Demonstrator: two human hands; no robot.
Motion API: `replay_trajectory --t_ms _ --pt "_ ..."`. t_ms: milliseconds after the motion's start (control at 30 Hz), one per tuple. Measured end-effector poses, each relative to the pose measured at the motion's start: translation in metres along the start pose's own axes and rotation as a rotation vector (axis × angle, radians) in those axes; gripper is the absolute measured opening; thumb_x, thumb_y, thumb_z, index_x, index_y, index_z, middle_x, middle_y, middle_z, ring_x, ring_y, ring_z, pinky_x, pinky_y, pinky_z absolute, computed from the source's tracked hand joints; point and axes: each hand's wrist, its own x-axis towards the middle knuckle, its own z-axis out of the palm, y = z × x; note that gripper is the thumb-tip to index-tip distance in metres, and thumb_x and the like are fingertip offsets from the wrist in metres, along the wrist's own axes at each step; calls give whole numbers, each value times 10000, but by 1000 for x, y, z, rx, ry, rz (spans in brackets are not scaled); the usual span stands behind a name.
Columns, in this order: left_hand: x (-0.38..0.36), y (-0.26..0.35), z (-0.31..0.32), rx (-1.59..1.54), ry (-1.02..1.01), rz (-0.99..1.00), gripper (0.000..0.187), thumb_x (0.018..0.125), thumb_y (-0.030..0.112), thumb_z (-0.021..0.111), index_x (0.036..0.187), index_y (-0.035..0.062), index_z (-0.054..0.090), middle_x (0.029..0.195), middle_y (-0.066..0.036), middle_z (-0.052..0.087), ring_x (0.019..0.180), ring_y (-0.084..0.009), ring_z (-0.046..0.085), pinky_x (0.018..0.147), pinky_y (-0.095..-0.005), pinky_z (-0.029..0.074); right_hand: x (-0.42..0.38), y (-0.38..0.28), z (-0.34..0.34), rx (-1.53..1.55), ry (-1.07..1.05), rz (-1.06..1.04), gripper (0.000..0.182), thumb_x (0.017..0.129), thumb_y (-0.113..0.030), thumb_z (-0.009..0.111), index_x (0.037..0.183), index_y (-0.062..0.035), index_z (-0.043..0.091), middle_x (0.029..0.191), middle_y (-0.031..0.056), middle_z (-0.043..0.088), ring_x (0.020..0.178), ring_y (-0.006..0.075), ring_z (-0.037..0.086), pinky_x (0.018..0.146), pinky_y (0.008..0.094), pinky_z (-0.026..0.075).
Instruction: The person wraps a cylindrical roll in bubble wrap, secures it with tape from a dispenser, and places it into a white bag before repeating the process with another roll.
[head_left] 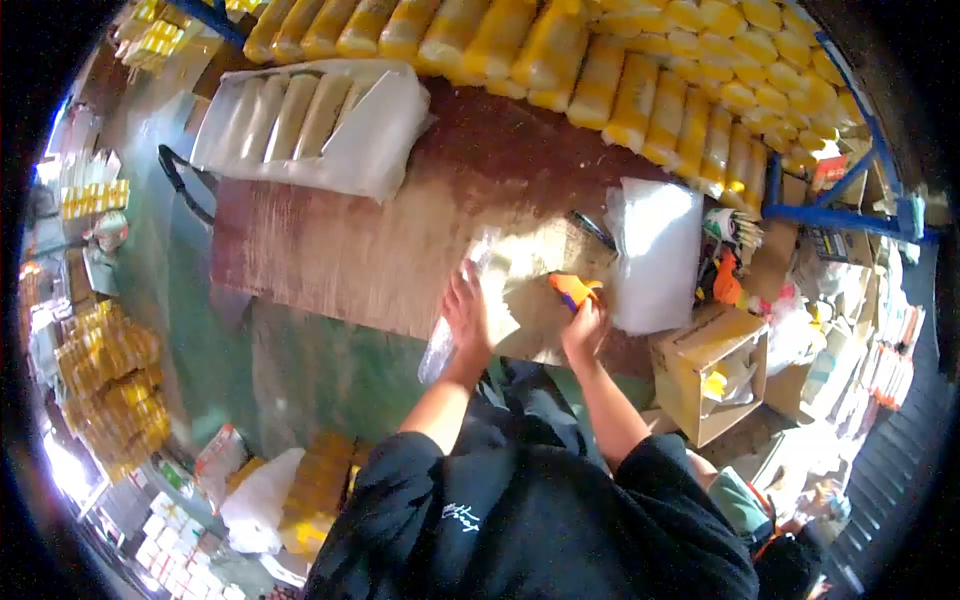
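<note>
Head view, left hand (466,318) spread flat on clear plastic bag (505,290) lying on brown table (340,250), right hand (585,328) gripping orange tool (573,289) at bag's edge, stack of clear bags (655,255) just beside.

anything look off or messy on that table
Nothing is spilled or damaged. The clear plastic bag under the left hand hangs over the wooden table edge. The right hand holds an orange tool.

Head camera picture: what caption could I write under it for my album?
Left hand presses a clear plastic bag on the brown wooden table; right hand grips an orange tool.
</note>
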Motion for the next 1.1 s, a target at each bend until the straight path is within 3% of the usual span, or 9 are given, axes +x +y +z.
replay_trajectory --t_ms 233,267,300,367,433,500,600,1000,1100 --pt "4 -24 -22 -24 -127 226 999 804 166 751 1628 168 187 1558 -163 373 1384 -348 416 1130 -506 341 16 -12 -66 468 -667 105 377 953 -227 697 1214 32 611 969 214 721 859 363 712 793 412 559" --pt "5 -29 -24 16 -149 268 1005 796 156 753 1628 181 190 1559 -160 371 1381 -346 416 1129 -505 342 14 -13 -60 969 -821 318 386 995 -257 647 1247 33 603 930 126 731 808 227 715 737 353 559" --pt "6 -31 -26 54 -173 310 1012 788 145 755 1629 194 193 1561 -156 370 1379 -343 416 1127 -503 344 28 -32 -72 949 -972 465 356 1008 -257 628 1225 25 607 901 54 712 791 138 686 710 324 550" --pt "6 -35 -16 99 -79 331 940 808 118 694 1621 226 234 1547 -137 393 1364 -325 425 1114 -485 355 48 -63 -79 851 -1060 506 311 991 -272 649 1127 8 657 845 69 722 739 147 688 689 329 548" --pt "3 -37 -17 103 9 374 906 816 106 663 1615 231 254 1537 -127 407 1358 -314 430 1103 -476 364 61 -83 -66 565 -1062 416 529 914 -511 683 872 15 718 738 118 714 703 210 701 688 391 547" --pt "0 -36 -12 183 9 366 749 869 139 590 1578 195 354 1526 -116 428 1358 -294 434 1077 -468 384 59 -86 -31 501 -1035 524 609 880 -591 678 867 15 732 771 149 724 739 261 722 726 415 552" --pt "-10 -39 25 229 190 383 761 876 171 583 1583 62 322 1541 -125 412 1378 -297 412 1098 -487 357 80 -115 -21 395 -943 445 477 942 -445 692 843 19 739 711 77 718 618 154 691 598 315 536" --pt "51 -50 -24 -162 -344 201 1168 644 349 893 1575 37 259 1480 -166 461 1336 -356 471 1113 -508 376 94 -116 -28 670 -1073 494 445 942 -425 692 845 8 717 686 82 706 613 197 735 566 321 567" --pt "58 -36 -43 -15 -192 100 1182 641 357 892 1582 42 251 1489 -162 454 1330 -364 475 1113 -519 372 101 -126 -3 642 -1055 571 407 957 -357 700 878 43 709 713 73 697 613 200 729 545 311 558"
